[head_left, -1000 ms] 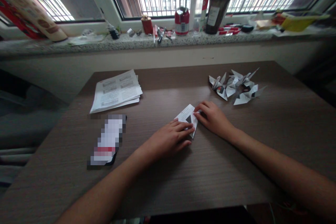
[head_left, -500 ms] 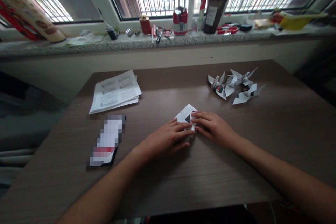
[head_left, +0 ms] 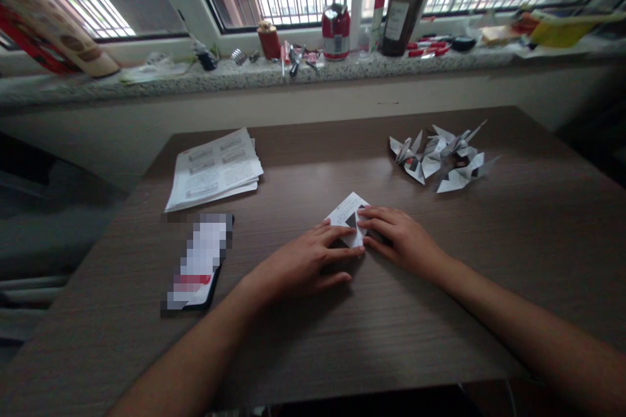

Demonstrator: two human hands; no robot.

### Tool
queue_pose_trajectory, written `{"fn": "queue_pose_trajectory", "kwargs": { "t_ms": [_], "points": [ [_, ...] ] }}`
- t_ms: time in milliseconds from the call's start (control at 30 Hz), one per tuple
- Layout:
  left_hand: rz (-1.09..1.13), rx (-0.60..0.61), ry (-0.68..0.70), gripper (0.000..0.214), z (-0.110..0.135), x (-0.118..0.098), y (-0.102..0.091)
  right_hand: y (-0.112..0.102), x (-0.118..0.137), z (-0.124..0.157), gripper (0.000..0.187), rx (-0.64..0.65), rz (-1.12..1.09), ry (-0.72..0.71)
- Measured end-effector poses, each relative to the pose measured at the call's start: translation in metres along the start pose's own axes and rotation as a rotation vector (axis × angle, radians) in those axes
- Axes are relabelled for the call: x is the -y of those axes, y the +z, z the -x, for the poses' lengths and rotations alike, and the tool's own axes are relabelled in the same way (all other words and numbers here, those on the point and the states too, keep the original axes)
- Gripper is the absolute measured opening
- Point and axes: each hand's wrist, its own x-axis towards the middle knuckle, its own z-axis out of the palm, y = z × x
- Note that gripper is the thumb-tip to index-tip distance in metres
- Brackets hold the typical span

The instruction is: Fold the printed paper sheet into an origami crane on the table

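A small folded piece of printed white paper (head_left: 345, 212) lies on the brown table, its upper corner pointing away from me. My left hand (head_left: 313, 257) rests over its left and lower part, fingers stretched and spread, the index and middle fingertips pressing on the paper. From the right, my right hand (head_left: 398, 234) lays its extended fingertips along the paper's right edge. Neither hand grips it; both are open. The fingers hide part of the folds. Farther right and back sits a cluster of folded paper cranes (head_left: 435, 156), some wings pointing up.
A stack of printed sheets (head_left: 215, 169) lies at the back left of the table (head_left: 303, 163). Nearer me is a phone (head_left: 203, 260), its screen blurred out. On the stone windowsill stand a red can (head_left: 336, 32), a dark drink cup (head_left: 403, 13) and various small items.
My left fingers have shifted slightly, uncovering more of the paper's lower fold. The right hand stays nearly in place. The view has tilted a little.
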Motion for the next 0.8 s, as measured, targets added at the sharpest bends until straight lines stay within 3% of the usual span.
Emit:
{"fn": "queue_pose_trajectory", "kwargs": {
  "t_ms": [800],
  "points": [
    [0.034,0.022,-0.017,0.046,0.003,0.0001,-0.0016,0.0029,0.002,0.0011,0.035,-0.022,0.061,-0.014]
  ]
}}
